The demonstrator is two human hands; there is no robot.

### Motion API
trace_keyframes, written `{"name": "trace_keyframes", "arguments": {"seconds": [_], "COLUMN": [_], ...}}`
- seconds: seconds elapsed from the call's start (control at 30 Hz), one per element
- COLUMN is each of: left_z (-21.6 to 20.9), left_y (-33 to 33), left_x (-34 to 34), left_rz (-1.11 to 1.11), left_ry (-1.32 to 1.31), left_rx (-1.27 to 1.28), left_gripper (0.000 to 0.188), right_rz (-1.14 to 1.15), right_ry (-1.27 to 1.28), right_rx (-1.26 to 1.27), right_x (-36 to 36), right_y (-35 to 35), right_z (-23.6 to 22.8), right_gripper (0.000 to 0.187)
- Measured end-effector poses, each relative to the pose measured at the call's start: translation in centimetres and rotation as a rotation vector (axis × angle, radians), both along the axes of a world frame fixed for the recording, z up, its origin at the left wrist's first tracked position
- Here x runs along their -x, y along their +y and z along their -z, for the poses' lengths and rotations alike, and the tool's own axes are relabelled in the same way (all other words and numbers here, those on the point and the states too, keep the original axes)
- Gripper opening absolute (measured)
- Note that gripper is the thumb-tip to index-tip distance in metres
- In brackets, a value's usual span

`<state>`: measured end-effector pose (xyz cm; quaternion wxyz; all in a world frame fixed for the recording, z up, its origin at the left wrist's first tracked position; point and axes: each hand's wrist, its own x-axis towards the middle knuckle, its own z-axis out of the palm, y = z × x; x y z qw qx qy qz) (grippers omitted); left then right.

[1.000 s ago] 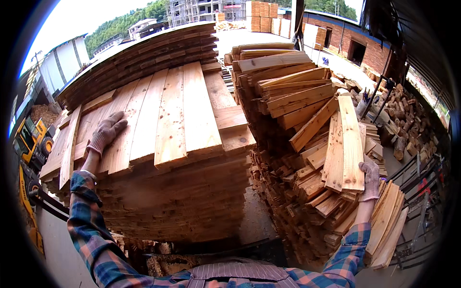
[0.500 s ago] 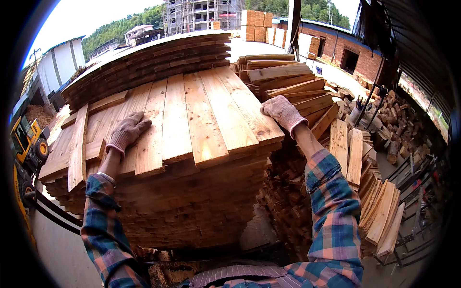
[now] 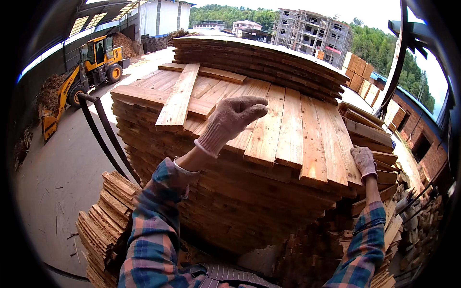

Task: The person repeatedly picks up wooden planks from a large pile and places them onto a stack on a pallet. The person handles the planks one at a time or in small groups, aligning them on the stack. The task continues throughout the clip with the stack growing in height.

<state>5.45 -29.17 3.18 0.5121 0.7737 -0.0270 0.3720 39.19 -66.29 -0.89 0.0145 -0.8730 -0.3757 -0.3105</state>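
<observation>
My left hand (image 3: 235, 119), in a pale knitted work glove, is raised over the near part of a tall board stack. Its fingers are loosely bent, thumb and fingertips slightly apart, with nothing visible between them. My right hand (image 3: 363, 161), gloved too, grips the outer edge of the rightmost wooden board (image 3: 338, 139); its fingertips are partly hidden. Several boards lie side by side across the top of the stack (image 3: 230, 192), their near ends uneven. Left of my left hand, a loose board (image 3: 178, 98) rests across a crosswise board (image 3: 144, 94).
Behind the top layer rises a higher pile of boards (image 3: 259, 62). Loose planks (image 3: 367, 132) lean at the right. More bundled boards (image 3: 103, 221) stand at lower left beside black metal bars (image 3: 108, 129). A yellow wheel loader (image 3: 98, 60) is parked farther left.
My view has swung to the left, bringing the loader fully into sight. My left hand has lifted off the boards. My right hand stays at the stack's right edge, now nearer its front corner.
</observation>
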Motion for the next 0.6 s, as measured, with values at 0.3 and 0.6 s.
{"name": "trace_keyframes", "arguments": {"seconds": [0.3,0.6], "left_z": [4.2,1.8], "left_y": [10.1,10.6], "left_x": [17.8,12.6], "left_rz": [-0.238,-0.287], "left_ry": [-0.193,0.169], "left_rx": [0.934,0.87], "left_gripper": [0.077,0.038], "right_rz": [-0.576,-0.855], "right_ry": [1.057,0.943], "right_rx": [-0.416,-0.376], "right_x": [22.4,32.7], "right_y": [18.8,32.9], "right_z": [-11.1,-5.1], "right_gripper": [0.045,0.053]}}
